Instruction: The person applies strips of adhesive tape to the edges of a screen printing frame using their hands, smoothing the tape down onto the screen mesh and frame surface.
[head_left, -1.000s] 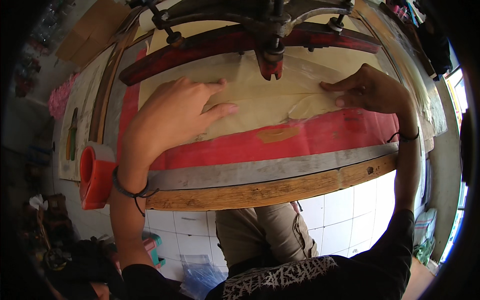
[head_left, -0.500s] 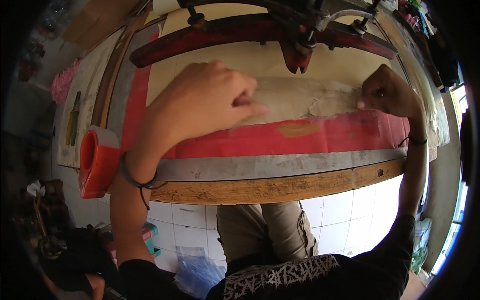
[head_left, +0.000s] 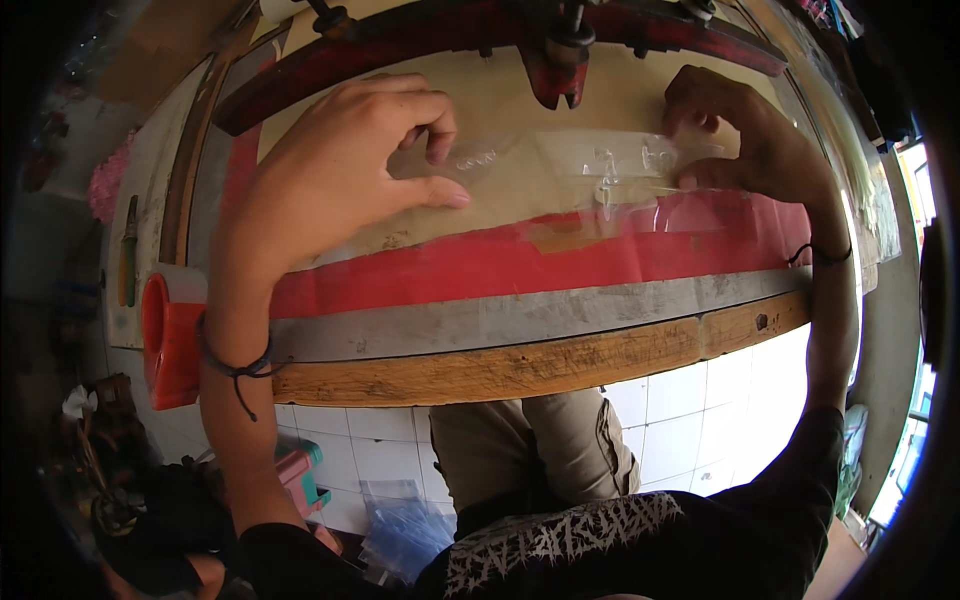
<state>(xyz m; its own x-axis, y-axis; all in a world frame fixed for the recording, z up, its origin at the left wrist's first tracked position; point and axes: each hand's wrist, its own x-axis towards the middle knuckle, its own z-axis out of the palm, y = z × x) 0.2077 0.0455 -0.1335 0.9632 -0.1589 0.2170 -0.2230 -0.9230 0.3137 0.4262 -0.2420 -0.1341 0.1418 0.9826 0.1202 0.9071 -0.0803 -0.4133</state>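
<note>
A clear plastic sheet (head_left: pixel 560 160) with shiny creases lies on the tan work surface (head_left: pixel 480 100), its near part overlapping a red strip (head_left: pixel 450 265). Over the left end of the plastic is my left hand (head_left: pixel 370 150), thumb and fingers apart in a wide curve, with nothing seen between them. My right hand (head_left: pixel 745 130) is at the plastic's right end, fingers curled but parted from the thumb; the thumb tip seems to touch the film. Whether the hands press on the plastic is hard to tell.
A dark red metal bar (head_left: pixel 420 50) with bolts spans the far side, a notched bracket (head_left: pixel 560 80) pointing down from it. The worn wooden edge (head_left: pixel 500 375) runs along the front. At the left sit an orange tape dispenser (head_left: pixel 170 330) and a green-handled tool (head_left: pixel 128 255).
Both hands have gone from closed to spread, and the left has moved left and a little away. The plastic between them lies differently, with new shiny creases. The view has shifted slightly.
</note>
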